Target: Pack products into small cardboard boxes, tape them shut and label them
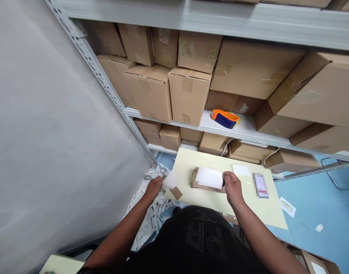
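A small brown cardboard box [197, 182] lies on a pale yellow table [248, 205], with a white label [210, 177] on its top. My right hand [231, 185] is closed on the label's right edge and presses it to the box. My left hand [153, 188] is out past the table's left edge, pinching a blurred white strip of paper [171, 180] over a heap of white paper strips [151, 213] on the floor.
A second white label [241, 169] and a blurred-out item [260, 185] lie on the table to the right. Steel shelving [237, 127] behind holds many cardboard boxes and an orange-and-blue tape dispenser [225, 118]. A grey wall stands left, blue floor right.
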The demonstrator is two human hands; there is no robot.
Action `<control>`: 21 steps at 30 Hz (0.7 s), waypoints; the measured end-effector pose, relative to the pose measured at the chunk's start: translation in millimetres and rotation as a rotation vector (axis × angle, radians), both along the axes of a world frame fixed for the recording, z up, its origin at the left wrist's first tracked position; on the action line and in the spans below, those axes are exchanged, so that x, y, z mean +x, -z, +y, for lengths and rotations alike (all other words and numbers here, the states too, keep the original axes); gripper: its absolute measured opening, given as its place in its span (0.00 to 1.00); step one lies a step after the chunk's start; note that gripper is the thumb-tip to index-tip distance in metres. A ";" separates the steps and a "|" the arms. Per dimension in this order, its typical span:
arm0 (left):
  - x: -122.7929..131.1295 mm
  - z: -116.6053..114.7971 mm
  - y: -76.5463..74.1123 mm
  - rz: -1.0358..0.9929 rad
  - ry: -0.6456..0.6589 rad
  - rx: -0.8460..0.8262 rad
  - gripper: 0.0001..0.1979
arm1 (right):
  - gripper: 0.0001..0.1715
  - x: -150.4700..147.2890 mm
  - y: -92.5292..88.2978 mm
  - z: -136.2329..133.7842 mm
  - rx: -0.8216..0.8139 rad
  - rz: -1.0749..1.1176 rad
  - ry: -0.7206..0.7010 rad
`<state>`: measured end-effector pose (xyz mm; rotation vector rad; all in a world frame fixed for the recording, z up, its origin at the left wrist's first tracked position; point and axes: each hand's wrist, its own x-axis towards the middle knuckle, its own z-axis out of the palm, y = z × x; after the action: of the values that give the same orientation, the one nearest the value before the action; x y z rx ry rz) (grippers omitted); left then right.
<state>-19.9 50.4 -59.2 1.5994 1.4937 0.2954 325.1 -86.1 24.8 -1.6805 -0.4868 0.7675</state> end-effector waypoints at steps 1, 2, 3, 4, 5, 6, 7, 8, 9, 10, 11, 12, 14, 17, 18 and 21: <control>-17.2 6.1 3.8 0.030 -0.009 0.020 0.14 | 0.10 -0.9 -0.8 -0.5 0.000 0.005 0.011; -32.8 12.4 7.1 0.083 -0.002 0.048 0.15 | 0.09 -1.6 -1.8 -1.1 -0.001 0.010 0.024; -46.3 18.7 10.1 0.156 0.014 0.066 0.17 | 0.09 -2.1 -3.0 -1.9 -0.005 0.012 0.037; -57.2 24.6 13.1 0.245 0.045 0.073 0.17 | 0.09 -2.6 -4.2 -2.7 -0.009 0.015 0.048; -65.4 29.9 16.0 0.351 0.085 0.074 0.18 | 0.08 -3.1 -5.1 -3.5 -0.015 0.020 0.057; -70.3 34.3 18.9 0.454 0.128 0.066 0.18 | 0.08 -3.6 -5.8 -4.2 -0.021 0.029 0.062; -72.0 37.5 21.4 0.541 0.168 0.057 0.18 | 0.08 -4.3 -6.0 -4.8 -0.025 0.040 0.067; -70.3 39.3 23.3 0.612 0.199 0.050 0.18 | 0.09 -5.1 -5.9 -5.3 -0.027 0.052 0.071; -65.2 39.8 24.3 0.669 0.224 0.044 0.20 | 0.09 -6.1 -5.3 -5.7 -0.025 0.068 0.075; -57.2 39.0 24.0 0.709 0.243 0.043 0.21 | 0.10 -7.2 -4.5 -5.9 -0.024 0.084 0.081; -46.5 37.1 22.2 0.729 0.261 0.052 0.21 | 0.10 -8.3 -3.4 -5.9 -0.022 0.098 0.088; -33.8 34.6 19.0 0.734 0.277 0.077 0.21 | 0.11 -9.4 -2.2 -5.9 -0.021 0.108 0.094; -5.7 29.5 9.0 0.718 0.314 0.170 0.22 | 0.12 -11.1 0.3 -5.7 -0.020 0.115 0.094; 27.7 30.0 -7.3 0.681 0.349 0.311 0.23 | 0.13 -12.2 2.8 -5.6 -0.012 0.104 0.082; 33.0 33.9 -11.1 0.686 0.354 0.330 0.22 | 0.13 -12.0 3.1 -5.8 -0.009 0.104 0.081; 26.9 55.8 -13.4 0.729 0.351 0.302 0.17 | 0.13 -10.1 2.4 -6.5 -0.003 0.110 0.075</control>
<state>6.9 106.2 -45.8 2.3317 1.6942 -0.3158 315.0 -92.5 22.4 -1.6403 -0.3447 0.8010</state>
